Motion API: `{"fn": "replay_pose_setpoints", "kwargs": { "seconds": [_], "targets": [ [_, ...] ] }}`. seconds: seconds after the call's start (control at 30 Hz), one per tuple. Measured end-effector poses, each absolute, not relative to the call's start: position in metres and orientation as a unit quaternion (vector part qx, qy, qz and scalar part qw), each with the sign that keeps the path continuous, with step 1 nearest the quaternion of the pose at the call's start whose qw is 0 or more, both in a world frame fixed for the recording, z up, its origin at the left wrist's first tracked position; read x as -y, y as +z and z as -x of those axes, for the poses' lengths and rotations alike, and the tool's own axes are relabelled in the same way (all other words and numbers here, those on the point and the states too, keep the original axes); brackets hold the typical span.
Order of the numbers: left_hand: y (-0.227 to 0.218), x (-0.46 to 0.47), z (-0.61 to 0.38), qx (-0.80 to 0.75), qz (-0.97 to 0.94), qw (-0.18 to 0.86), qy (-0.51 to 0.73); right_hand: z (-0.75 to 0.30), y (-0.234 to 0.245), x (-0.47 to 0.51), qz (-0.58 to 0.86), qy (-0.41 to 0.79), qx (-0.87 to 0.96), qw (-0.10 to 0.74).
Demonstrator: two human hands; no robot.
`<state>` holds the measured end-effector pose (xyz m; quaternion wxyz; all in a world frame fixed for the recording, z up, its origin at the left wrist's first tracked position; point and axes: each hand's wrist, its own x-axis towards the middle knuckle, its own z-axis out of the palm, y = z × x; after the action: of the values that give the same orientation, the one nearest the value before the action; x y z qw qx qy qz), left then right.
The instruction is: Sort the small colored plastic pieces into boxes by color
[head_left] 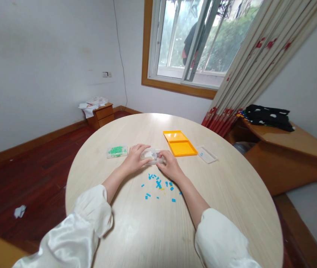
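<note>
A small clear plastic box [148,153] sits between my hands near the middle of the round table. My left hand [136,159] grips its left end, fingers over the far side and thumb along the near side. With bent fingers, my right hand [170,165] closes on the right end of the same box; its fingertips partly cover what is inside. Pale pieces seem to lie in the box, too small to make out. Small blue building pieces [158,184] are scattered on the tabletop just in front of my hands, with a few yellow bits [162,189] among them.
Left of my hands is a clear box of green pieces [116,151]. An open orange case [183,147] lies behind my right hand, beside a shallow clear tray [207,155] holding a small blue piece. The round wooden table [136,238] has a curved edge.
</note>
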<state>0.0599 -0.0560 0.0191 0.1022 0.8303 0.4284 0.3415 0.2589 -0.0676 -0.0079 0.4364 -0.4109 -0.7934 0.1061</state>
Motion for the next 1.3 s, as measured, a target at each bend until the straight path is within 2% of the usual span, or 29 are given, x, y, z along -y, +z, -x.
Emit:
{"fn": "replay_pose_setpoints", "kwargs": {
  "seconds": [0.07, 0.17, 0.3, 0.43, 0.73, 0.9, 1.03, 1.13, 1.3],
  "targets": [
    [0.023, 0.051, -0.045, -0.46, -0.819, 0.072, 0.336, -0.26, -0.008, 0.068, 0.421, 0.098, 0.79, 0.434],
    [0.025, 0.042, -0.012, -0.597, -0.73, 0.037, 0.329, -0.258, -0.006, 0.071, 0.428, 0.093, 0.804, 0.402],
    [0.017, 0.032, 0.022, -0.689, -0.687, 0.049, 0.226, -0.253, -0.003, 0.073, 0.432, 0.103, 0.828, 0.342],
    [0.009, 0.029, 0.024, -0.62, -0.755, 0.085, 0.193, -0.254, -0.002, 0.069, 0.432, 0.12, 0.834, 0.322],
    [0.002, 0.033, 0.008, -0.554, -0.78, 0.162, 0.243, -0.268, -0.003, 0.062, 0.427, 0.146, 0.815, 0.364],
    [0.003, 0.039, -0.005, -0.513, -0.79, 0.204, 0.267, -0.271, 0.001, 0.061, 0.45, 0.129, 0.776, 0.423],
    [0.002, 0.044, -0.025, -0.436, -0.799, 0.248, 0.332, -0.26, 0.009, 0.065, 0.451, 0.099, 0.744, 0.483],
    [-0.002, 0.046, -0.041, -0.378, -0.789, 0.306, 0.376, -0.247, 0.01, 0.069, 0.451, 0.099, 0.75, 0.474],
    [-0.004, 0.047, -0.051, -0.315, -0.755, 0.407, 0.406, -0.24, 0.01, 0.073, 0.423, 0.164, 0.784, 0.425]
  ]
}}
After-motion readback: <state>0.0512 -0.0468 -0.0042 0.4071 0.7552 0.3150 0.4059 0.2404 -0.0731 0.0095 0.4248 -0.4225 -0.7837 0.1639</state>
